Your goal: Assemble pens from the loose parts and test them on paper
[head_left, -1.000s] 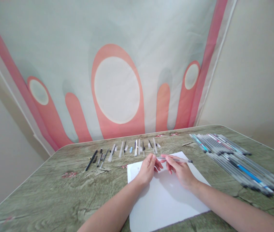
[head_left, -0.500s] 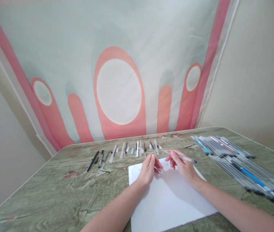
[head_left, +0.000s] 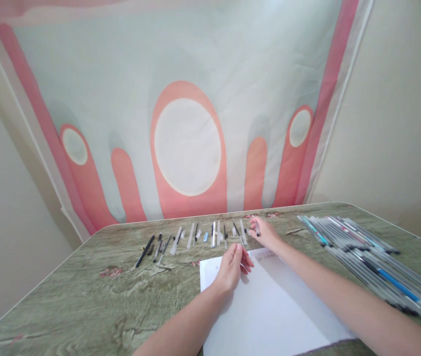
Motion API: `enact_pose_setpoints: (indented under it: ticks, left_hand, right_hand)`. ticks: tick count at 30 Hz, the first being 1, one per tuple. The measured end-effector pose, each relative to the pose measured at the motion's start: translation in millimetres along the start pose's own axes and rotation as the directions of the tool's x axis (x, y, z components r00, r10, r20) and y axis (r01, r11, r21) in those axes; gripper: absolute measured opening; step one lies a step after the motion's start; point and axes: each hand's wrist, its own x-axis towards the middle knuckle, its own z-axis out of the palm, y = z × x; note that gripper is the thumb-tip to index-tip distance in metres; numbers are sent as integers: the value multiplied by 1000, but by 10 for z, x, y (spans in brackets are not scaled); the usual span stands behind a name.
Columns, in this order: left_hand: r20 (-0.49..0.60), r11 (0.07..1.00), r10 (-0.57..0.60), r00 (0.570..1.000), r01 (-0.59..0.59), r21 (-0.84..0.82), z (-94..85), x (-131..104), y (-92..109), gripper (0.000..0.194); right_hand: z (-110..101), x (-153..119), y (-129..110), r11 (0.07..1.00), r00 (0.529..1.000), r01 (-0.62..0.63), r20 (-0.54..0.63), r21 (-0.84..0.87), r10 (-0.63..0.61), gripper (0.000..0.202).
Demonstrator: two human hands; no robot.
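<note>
My left hand (head_left: pixel 231 268) rests on its side on a white paper sheet (head_left: pixel 265 301), its fingers loosely curled and apart, with nothing visible in them. Beyond the paper's top edge, my right hand (head_left: pixel 265 232) is beside the right end of a row of pen parts. Its fingers hold a pen (head_left: pixel 257 229), seen nearly end-on with its dark tip toward me. Nearest to that hand in the row is a clear flat strip (head_left: pixel 243 232). Faint marks (head_left: pixel 264 255) show near the top of the paper.
Several pens (head_left: pixel 384 267) lie in two overlapping groups on the right of the wood-patterned table (head_left: pixel 95 296). A black pen (head_left: pixel 145 251) is at the row's left end. Behind the table hangs a pink and pale green cloth (head_left: pixel 188 198).
My right hand has moved forward and slightly left, from over the paper to the row, and the pen has turned from lying sideways to pointing toward me. The camera view has shifted slightly.
</note>
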Motion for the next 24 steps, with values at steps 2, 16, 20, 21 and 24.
enact_pose_setpoints:
  ticks: [2, 16, 20, 21, 24]
  left_hand:
    - [-3, 1000, -4, 1000, 4, -3, 6, -1, 6, 46]
    - [6, 999, 0, 1000, -1, 35, -8, 21, -41, 39]
    - [-52, 990, 43, 998, -36, 136, -4, 36, -65, 26]
    - [-76, 983, 71, 995, -57, 174, -3, 37, -71, 24]
    - [-126, 949, 182, 975, -140, 281, 1, 24, -86, 27]
  right_hand:
    - [88, 64, 18, 999, 1000, -22, -3, -32, 22, 26]
    - [-73, 26, 85, 989, 991, -130, -39, -76, 128, 25]
    - [-153, -261, -58, 997, 997, -75, 1, 37, 75, 24]
    - [-155, -363, -119, 994, 998, -55, 12, 89, 55, 24]
    - [-142, -679, -325, 893, 999, -47, 33, 448, 36, 25]
